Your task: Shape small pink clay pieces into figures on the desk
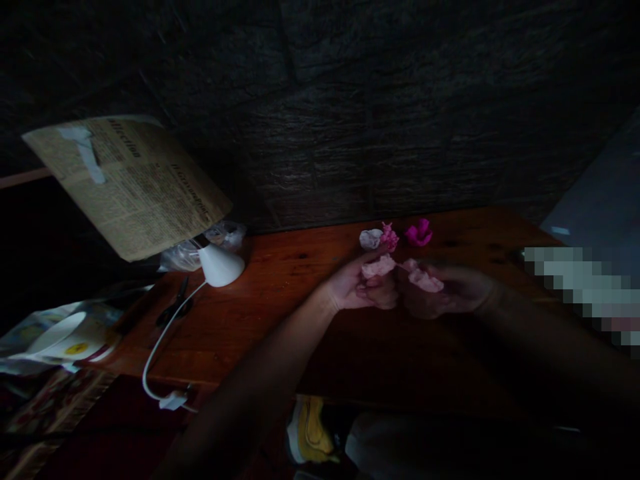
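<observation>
Above the wooden table, my left hand (360, 285) is closed around a pale pink crumpled piece (379, 267), which shows at the top of its fingers. Close beside it, my right hand (450, 288) grips a second pale pink crumpled piece (425, 278). The light is dim, so I cannot tell whether these pieces are clay or paper, or whether they join. Just beyond my hands lie a whitish crumpled lump (371, 239), a bright pink frilly piece (389, 237) and a magenta flower-like piece (419, 232).
A lamp with a newsprint shade (145, 187) and white base (220, 265) stands left, its cord (159, 347) trailing off the front. Black scissors (176, 303), a clear plastic bag (183, 255) and a white tub (75, 339) are nearby. A dark wall (325, 120) backs the table (270, 280).
</observation>
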Demonstrator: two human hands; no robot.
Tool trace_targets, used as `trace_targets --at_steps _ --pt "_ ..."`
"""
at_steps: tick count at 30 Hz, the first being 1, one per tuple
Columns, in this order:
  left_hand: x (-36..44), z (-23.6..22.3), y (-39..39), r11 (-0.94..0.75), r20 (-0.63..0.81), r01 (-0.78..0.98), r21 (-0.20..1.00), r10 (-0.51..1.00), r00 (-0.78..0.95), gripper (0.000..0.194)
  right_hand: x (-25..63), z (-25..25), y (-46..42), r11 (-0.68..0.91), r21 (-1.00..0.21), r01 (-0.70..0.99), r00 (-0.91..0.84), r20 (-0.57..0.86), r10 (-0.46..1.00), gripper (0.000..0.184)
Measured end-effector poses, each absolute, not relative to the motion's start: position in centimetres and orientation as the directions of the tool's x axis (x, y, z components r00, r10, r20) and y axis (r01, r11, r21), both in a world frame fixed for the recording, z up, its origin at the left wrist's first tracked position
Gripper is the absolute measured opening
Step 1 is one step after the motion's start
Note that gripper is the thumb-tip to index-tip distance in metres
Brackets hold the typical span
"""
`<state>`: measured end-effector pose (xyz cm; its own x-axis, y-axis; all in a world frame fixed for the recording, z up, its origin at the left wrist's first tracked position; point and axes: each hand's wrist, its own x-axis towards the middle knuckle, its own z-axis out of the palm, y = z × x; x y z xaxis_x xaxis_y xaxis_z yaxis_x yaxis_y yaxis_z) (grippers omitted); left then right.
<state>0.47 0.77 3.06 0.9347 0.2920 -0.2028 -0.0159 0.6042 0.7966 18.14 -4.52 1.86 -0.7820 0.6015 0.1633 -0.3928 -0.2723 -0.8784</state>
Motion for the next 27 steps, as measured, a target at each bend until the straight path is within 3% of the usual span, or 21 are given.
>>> trace_targets --at_steps 3,5,9,15,23,27 --pt "0.7 3.2 0.9 0.602 -0.150 -0.165 0.781 0.437 0.887 0.066 17.9 2.6 -4.3 -0.192 -0.879 -0.437 -0.672 0.177 0.719 0.038" --pt "1.0 3.3 1.1 0.567 -0.126 -0.291 0.771 0.583 0.802 0.059 17.7 3.3 -4.2 -0.102 -0.882 -0.460 -0.471 0.145 0.870 0.041" --pt "1.4 3.3 1.4 0.488 -0.115 -0.375 0.788 0.715 0.690 0.043 17.6 4.0 -3.9 -0.012 -0.909 -0.417 -0.168 0.064 0.984 0.029" --pt "1.9 2.4 2.0 0.403 -0.103 -0.330 0.854 0.752 0.651 0.039 17.5 2.9 -3.2 -0.023 -0.891 -0.454 -0.163 0.058 0.985 0.027" --pt "2.5 0.7 2.0 -0.013 0.130 -0.222 0.975 0.844 0.521 0.047 16.6 2.0 -2.9 0.087 -0.977 -0.195 -0.149 0.117 0.982 0.033" --pt "2.6 0.6 1.8 -0.077 0.164 -0.186 0.980 0.842 0.515 0.050 16.5 1.9 -3.0 0.123 -0.981 -0.147 -0.061 0.133 0.989 0.029"
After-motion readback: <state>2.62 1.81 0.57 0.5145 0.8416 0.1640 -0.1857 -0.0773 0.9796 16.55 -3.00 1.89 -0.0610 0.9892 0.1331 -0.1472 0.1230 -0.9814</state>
